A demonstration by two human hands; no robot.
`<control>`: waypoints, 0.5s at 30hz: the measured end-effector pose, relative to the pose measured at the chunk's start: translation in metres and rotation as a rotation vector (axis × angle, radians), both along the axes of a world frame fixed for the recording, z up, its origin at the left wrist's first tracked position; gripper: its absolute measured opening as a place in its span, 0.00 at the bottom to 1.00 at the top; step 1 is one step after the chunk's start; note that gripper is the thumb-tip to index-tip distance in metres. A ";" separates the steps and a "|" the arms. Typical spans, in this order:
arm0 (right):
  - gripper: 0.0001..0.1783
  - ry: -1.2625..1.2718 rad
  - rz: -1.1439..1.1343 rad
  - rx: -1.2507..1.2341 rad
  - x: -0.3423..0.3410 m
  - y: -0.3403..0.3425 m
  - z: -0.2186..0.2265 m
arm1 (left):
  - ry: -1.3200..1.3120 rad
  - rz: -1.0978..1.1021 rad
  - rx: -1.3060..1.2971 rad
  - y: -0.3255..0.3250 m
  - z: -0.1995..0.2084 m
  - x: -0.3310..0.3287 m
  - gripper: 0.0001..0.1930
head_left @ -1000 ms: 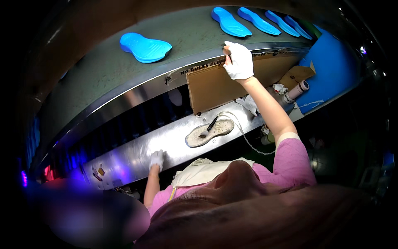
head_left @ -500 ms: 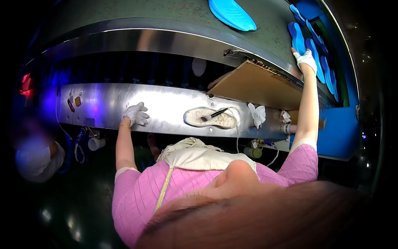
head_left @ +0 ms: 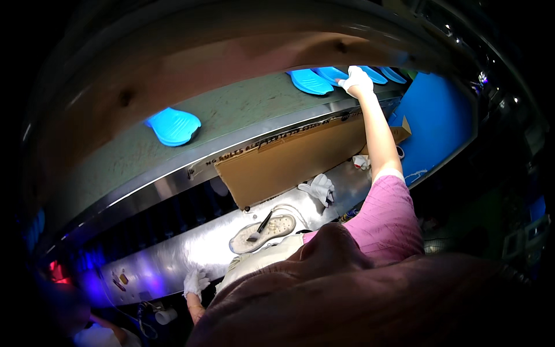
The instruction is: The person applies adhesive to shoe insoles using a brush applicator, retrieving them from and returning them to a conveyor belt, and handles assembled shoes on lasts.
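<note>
My right hand (head_left: 356, 82), in a white glove with a bare thumb tip, reaches far forward to a row of bright blue shoe soles (head_left: 311, 81) on the green belt. Its thumb lies at the near end of one blue shoe sole (head_left: 331, 74), and the fingers look curled at it, partly cut off by the dark upper rim. Low on the left, my gloved left hand (head_left: 196, 281) rests at the near edge of the metal bench, fingers apart, holding nothing. Between the two lies a pale shoe sole (head_left: 279, 226) with a black-handled brush (head_left: 264, 222) across it.
Another blue sole (head_left: 174, 126) lies alone farther left on the belt (head_left: 231, 115). An open cardboard box (head_left: 295, 162) stands below the belt's metal edge. A white glove (head_left: 319, 189) lies on the bench (head_left: 173, 260). A blue panel (head_left: 433, 127) closes the right side.
The whole view has swung toward the right, with my body leaning forward. My right hand stays at the blue soles, my left at the bench edge. The lone sole appears farther left.
</note>
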State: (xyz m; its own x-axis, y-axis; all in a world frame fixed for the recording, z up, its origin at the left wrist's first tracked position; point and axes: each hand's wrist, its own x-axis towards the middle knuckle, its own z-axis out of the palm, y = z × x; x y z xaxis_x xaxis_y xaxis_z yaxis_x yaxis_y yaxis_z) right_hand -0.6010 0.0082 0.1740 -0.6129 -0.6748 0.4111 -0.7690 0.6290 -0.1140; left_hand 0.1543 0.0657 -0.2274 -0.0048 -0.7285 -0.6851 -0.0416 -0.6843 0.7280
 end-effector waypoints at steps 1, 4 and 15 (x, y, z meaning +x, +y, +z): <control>0.46 0.082 -0.002 0.035 -0.017 0.001 -0.007 | 0.017 0.016 -0.035 -0.008 -0.008 0.013 0.21; 0.49 -0.127 0.007 0.080 -0.048 0.011 -0.021 | 0.038 0.022 -0.374 -0.020 0.152 -0.048 0.23; 0.44 0.124 -0.099 -0.060 -0.062 -0.004 -0.024 | -0.098 -0.212 -1.242 -0.064 0.394 -0.193 0.37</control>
